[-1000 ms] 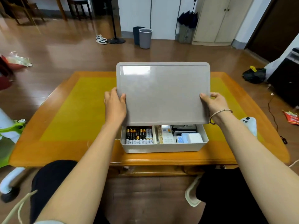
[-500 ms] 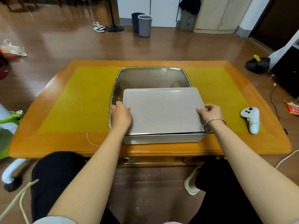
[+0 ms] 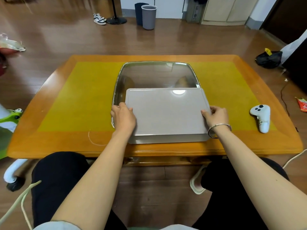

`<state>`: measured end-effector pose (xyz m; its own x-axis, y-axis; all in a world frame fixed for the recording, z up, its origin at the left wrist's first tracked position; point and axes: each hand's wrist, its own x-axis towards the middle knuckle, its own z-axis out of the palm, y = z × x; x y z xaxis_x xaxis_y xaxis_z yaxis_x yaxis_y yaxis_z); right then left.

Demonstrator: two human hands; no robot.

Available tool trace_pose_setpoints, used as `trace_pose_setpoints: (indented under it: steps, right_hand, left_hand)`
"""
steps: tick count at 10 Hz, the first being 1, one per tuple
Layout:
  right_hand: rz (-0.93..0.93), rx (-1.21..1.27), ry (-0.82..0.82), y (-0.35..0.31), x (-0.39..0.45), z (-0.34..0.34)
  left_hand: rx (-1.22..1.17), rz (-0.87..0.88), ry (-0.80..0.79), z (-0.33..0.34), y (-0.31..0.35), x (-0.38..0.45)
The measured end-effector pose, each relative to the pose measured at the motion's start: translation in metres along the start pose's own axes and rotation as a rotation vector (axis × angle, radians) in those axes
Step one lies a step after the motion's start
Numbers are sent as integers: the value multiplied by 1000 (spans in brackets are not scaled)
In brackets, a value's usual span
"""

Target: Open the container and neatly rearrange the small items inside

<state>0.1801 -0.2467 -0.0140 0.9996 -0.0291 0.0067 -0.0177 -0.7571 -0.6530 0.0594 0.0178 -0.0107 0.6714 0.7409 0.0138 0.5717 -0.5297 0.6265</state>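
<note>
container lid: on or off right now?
On. The grey lid lies flat over the container, hiding what is inside. The left hand and right hand grip its side edges.

One container (image 3: 167,113); one tray (image 3: 156,75); one controller (image 3: 261,117); two hands (image 3: 123,116).

A white game controller (image 3: 261,118) lies on the yellow mat (image 3: 79,100) of the wooden table (image 3: 49,143), off to the right of the right fingers. Far past the fingers, a gray bin (image 3: 149,17) stands on the wooden floor (image 3: 66,34). A sneaker (image 3: 99,19) sits left of it. A black bag (image 3: 268,58) lies far right.
</note>
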Motion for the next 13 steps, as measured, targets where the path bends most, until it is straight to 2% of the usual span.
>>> trace_pose_setpoints:
  steps: [1,2,3,5,10,11,12,13]
  right_hand:
    - [-6,-79,1,2,-8,8]
    - [-48,-55,69,3,-19,19]
    - [-59,-80,138,1,-17,23]
    - [-53,-86,141,-9,11,26]
    - [-99,-133,152,-28,80,40]
    - [-72,-89,99,-28,78,35]
    - [-70,-8,-18,-27,76,24]
    - [-93,195,50,-38,67,-25]
  left_hand:
    - [89,-4,-9,4,-4,-3]
    - [63,58,-53,11,-8,-8]
    - [128,125,-27,14,-7,-3]
    - [196,153,-37,20,6,24]
    - [192,155,-69,38,37,84]
    - [199,147,-95,35,35,82]
    - [80,191,-191,27,32,91]
    - [-88,180,-229,-2,13,102]
